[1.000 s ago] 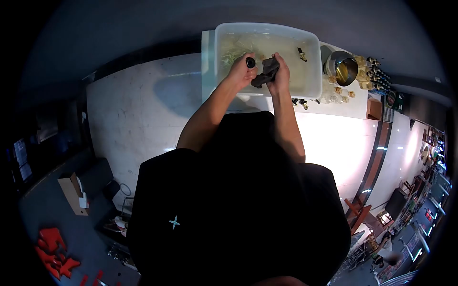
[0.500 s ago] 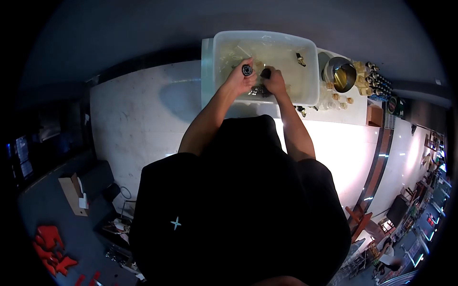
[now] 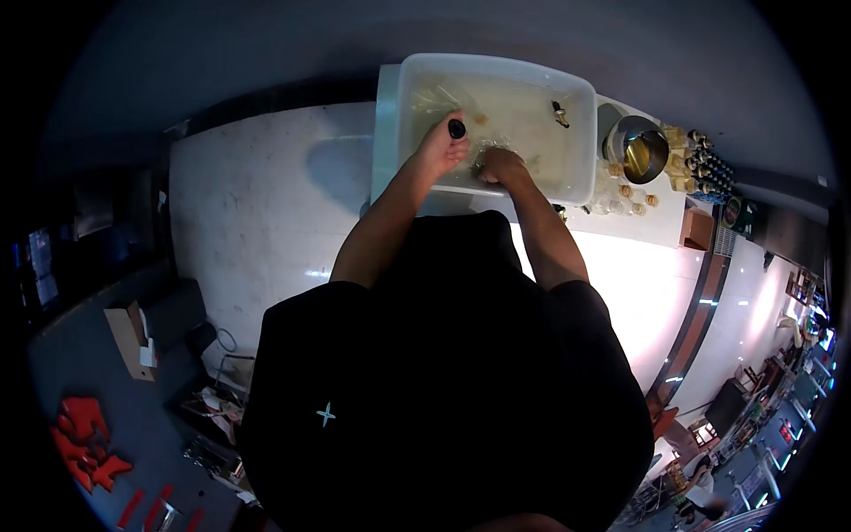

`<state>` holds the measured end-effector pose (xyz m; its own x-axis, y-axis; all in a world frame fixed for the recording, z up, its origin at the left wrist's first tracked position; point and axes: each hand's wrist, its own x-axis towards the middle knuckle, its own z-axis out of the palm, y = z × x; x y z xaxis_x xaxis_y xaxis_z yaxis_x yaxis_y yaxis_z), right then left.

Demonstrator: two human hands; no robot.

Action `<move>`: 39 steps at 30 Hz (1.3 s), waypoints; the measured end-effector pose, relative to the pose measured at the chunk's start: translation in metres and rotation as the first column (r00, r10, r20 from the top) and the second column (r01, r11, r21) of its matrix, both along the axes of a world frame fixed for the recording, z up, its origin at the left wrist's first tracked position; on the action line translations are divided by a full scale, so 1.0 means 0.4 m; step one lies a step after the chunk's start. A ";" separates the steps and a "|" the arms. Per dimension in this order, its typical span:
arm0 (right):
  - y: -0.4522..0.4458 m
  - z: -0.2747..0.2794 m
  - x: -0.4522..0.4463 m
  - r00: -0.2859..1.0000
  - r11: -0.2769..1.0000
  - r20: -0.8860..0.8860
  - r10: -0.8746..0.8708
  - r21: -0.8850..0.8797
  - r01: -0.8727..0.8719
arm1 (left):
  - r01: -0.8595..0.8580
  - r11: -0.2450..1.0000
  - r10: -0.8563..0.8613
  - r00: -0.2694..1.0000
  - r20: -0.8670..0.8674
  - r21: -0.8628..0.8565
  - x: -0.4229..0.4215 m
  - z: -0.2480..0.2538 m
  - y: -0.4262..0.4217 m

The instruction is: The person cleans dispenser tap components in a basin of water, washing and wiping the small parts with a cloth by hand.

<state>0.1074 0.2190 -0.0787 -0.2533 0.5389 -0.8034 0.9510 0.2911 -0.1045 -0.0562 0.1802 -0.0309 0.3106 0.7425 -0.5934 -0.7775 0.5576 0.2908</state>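
A translucent plastic tub [image 3: 589, 133] of cloudy water stands in front of me. Above its left half, my left hand [image 3: 438, 152] is wrapped round a dark object with a round black end [image 3: 456, 129] facing up; its kind is unclear. A clear, bottle-like shape [image 3: 452, 92] shows just beyond that hand. My right hand [image 3: 503, 166] is down in the water near the tub's near side, with splashes around it. Its fingers are curled and partly hidden, and whatever they hold cannot be made out. A small black and gold fitting [image 3: 560, 113] lies at the tub's right.
Right of the tub are a steel bowl [image 3: 640, 149] with yellowish liquid, several clear bottles with tan tops [image 3: 626, 191] and rows of dark-capped bottles [image 3: 700, 160]. A brown box [image 3: 698, 228] stands at the counter's right end. Far off at lower right is a person [image 3: 700, 488].
My right hand has lowered into the water, and the dark item seen at it is out of sight. The black end in my left hand has turned. The view has shifted slightly.
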 end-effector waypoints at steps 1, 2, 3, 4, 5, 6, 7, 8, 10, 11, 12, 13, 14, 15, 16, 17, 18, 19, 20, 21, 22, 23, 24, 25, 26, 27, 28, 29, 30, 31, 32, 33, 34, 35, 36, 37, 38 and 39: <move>-0.011 0.011 0.008 1.000 1.000 -0.015 -0.018 0.019 0.018 | 0.002 1.000 -0.002 1.000 -0.006 0.001 0.001 0.000 -0.001; -0.017 0.022 0.012 0.999 0.999 -0.030 -0.037 0.038 0.039 | 0.006 1.000 -0.006 1.000 -0.013 0.003 0.001 0.000 -0.001; -0.015 0.042 0.014 0.998 0.999 -0.042 -0.048 0.008 0.048 | 0.012 1.000 -0.012 1.000 -0.018 0.004 0.004 -0.001 -0.001; -0.014 0.066 0.018 0.997 0.998 -0.052 -0.062 -0.023 0.060 | 0.019 1.000 -0.019 1.000 -0.023 0.008 0.008 -0.007 -0.001; -0.015 0.076 0.022 0.995 0.996 -0.062 -0.076 -0.054 0.073 | 0.027 1.000 -0.027 0.999 -0.028 0.011 0.013 -0.016 -0.003; -0.008 0.054 0.027 0.993 0.994 -0.093 -0.066 -0.089 0.058 | 0.033 0.999 -0.033 0.999 -0.036 0.015 0.013 -0.022 -0.005; 0.005 0.019 0.034 0.990 0.991 -0.126 -0.057 -0.124 0.041 | 0.032 0.999 -0.032 0.998 -0.049 -0.004 0.017 -0.020 -0.007; 0.012 -0.015 0.043 0.986 0.987 -0.158 -0.049 -0.157 0.024 | 0.030 0.999 -0.032 0.998 -0.062 -0.022 0.023 -0.018 -0.009; 0.004 -0.031 0.062 0.857 0.922 -0.342 -0.386 -0.160 0.352 | 0.029 0.999 -0.033 0.996 -0.083 -0.044 0.026 -0.026 -0.006; -0.002 -0.037 0.074 0.737 0.847 -0.423 -0.527 -0.184 0.499 | 0.029 0.998 -0.033 0.995 -0.089 -0.048 0.026 -0.038 -0.007; -0.008 -0.021 0.078 0.607 0.784 -0.520 -0.601 -0.233 0.575 | 0.028 0.998 -0.033 0.995 -0.096 -0.052 0.029 -0.039 -0.005; -0.017 -0.005 0.081 0.458 0.715 -0.601 -0.655 -0.295 0.635 | 0.017 0.998 -0.022 0.995 -0.101 -0.053 0.032 -0.041 -0.004; -0.026 0.009 0.082 0.293 0.640 -0.663 -0.689 -0.365 0.676 | 0.006 0.998 -0.012 0.994 -0.108 -0.056 0.034 -0.044 -0.006; -0.034 0.033 0.075 0.115 0.548 -0.682 -0.722 -0.464 0.696 | -0.003 0.998 -0.003 0.993 -0.115 -0.059 0.038 -0.044 -0.008; -0.040 0.065 0.065 -0.068 0.453 -0.676 -0.733 -0.562 0.692 | -0.013 0.996 0.003 0.992 -0.126 -0.084 0.044 -0.050 -0.008; -0.042 0.098 0.059 -0.250 0.360 -0.648 -0.720 -0.656 0.663 | -0.023 0.994 0.008 0.990 -0.138 -0.107 0.049 -0.057 -0.006; -0.040 0.133 0.059 -0.273 0.361 -0.628 -0.729 -0.691 0.626 | -0.034 0.991 0.014 0.988 -0.152 -0.129 0.052 -0.069 -0.002; -0.036 0.137 0.055 -0.307 0.380 -0.628 -0.715 -0.718 0.583 | -0.033 0.990 0.009 0.986 -0.167 -0.139 0.055 -0.083 -0.001; -0.031 0.139 0.051 -0.343 0.400 -0.626 -0.700 -0.742 0.539 | -0.031 0.988 0.004 0.983 -0.181 -0.150 0.060 -0.095 0.000; -0.029 0.155 0.043 -0.378 0.419 -0.622 -0.685 -0.762 0.494 | -0.029 0.987 -0.003 0.981 -0.195 -0.160 0.066 -0.094 0.004; -0.026 0.170 0.032 -0.392 0.413 -0.643 -0.658 -0.743 0.526 | -0.011 0.989 -0.019 0.979 -0.202 -0.146 0.073 -0.091 0.006; -0.024 0.184 0.016 -0.403 0.406 -0.663 -0.631 -0.725 0.556 | 0.005 0.991 -0.033 0.977 -0.210 -0.133 0.080 -0.090 0.004; -0.026 0.196 -0.002 -0.413 0.397 -0.682 -0.604 -0.707 0.586 | 0.021 0.992 -0.047 0.975 -0.217 -0.121 0.087 -0.088 0.003; -0.028 0.195 -0.019 -0.331 0.441 -0.764 -0.555 -0.607 0.661 | 0.046 0.993 -0.066 0.979 -0.193 -0.106 0.091 -0.090 0.003; -0.030 0.193 -0.035 -0.239 0.478 -0.832 -0.500 -0.496 0.725 | 0.072 0.993 -0.087 0.982 -0.168 -0.090 0.096 -0.091 0.001; -0.032 0.193 -0.047 -0.140 0.507 -0.886 -0.442 -0.376 0.776 | 0.098 0.992 -0.108 0.984 -0.144 -0.074 0.102 -0.102 -0.001; -0.036 0.194 -0.057 -0.119 0.505 -0.904 -0.411 -0.334 0.795 | 0.073 0.991 -0.095 0.976 -0.198 -0.116 0.110 -0.113 0.002; -0.037 0.195 -0.066 -0.096 0.503 -0.920 -0.379 -0.292 0.813 | 0.078 0.991 -0.097 0.979 -0.182 -0.108 0.109 -0.124 0.001; -0.037 0.199 -0.074 -0.072 0.499 -0.935 -0.347 -0.250 0.830 | 0.081 0.992 -0.097 0.981 -0.166 -0.099 0.108 -0.126 0.001; -0.037 0.203 -0.081 -0.048 0.494 -0.948 -0.314 -0.206 0.844 | 0.084 0.992 -0.097 0.984 -0.150 -0.090 0.107 -0.127 0.001; -0.037 0.209 -0.087 -0.024 0.501 -0.954 -0.298 -0.178 0.847 | 0.075 0.994 -0.087 0.985 -0.151 -0.084 0.108 -0.128 0.002; -0.040 0.217 -0.091 0.000 0.507 -0.959 -0.282 -0.149 0.849 | 0.065 0.995 -0.076 0.985 -0.152 -0.079 0.111 -0.121 0.000; -0.041 0.223 -0.095 0.025 0.513 -0.964 -0.266 -0.120 0.850 | 0.054 0.996 -0.065 0.986 -0.153 -0.073 0.113 -0.114 -0.002; -0.040 0.228 -0.097 0.029 0.517 -0.966 -0.255 -0.111 0.849 | 0.060 0.997 -0.068 0.985 -0.155 -0.057 0.112 -0.106 -0.001; -0.039 0.230 -0.097 0.035 0.521 -0.969 -0.245 -0.102 0.847 | 0.065 0.997 -0.071 0.985 -0.158 -0.041 0.113 -0.105 -0.001; -0.039 0.232 -0.097 0.040 0.526 -0.971 -0.236 -0.093 0.846 | 0.071 0.997 -0.074 0.984 -0.160 -0.026 0.112 -0.105 -0.001; -0.034 0.222 -0.096 0.004 0.498 -0.972 -0.234 -0.116 0.859 | 0.063 0.995 -0.072 0.990 -0.123 -0.076 0.109 -0.104 0.003; -0.025 0.207 -0.094 -0.031 0.470 -0.972 -0.231 -0.140 0.871 | 0.056 0.990 -0.067 0.994 -0.085 -0.126 0.103 -0.105 0.009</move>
<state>0.0700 0.2091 0.0043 0.0839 0.9963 0.0208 0.1725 0.0060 -0.9850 -0.0149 0.1838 -0.0728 0.2953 0.6433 -0.7064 -0.7144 0.6396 0.2838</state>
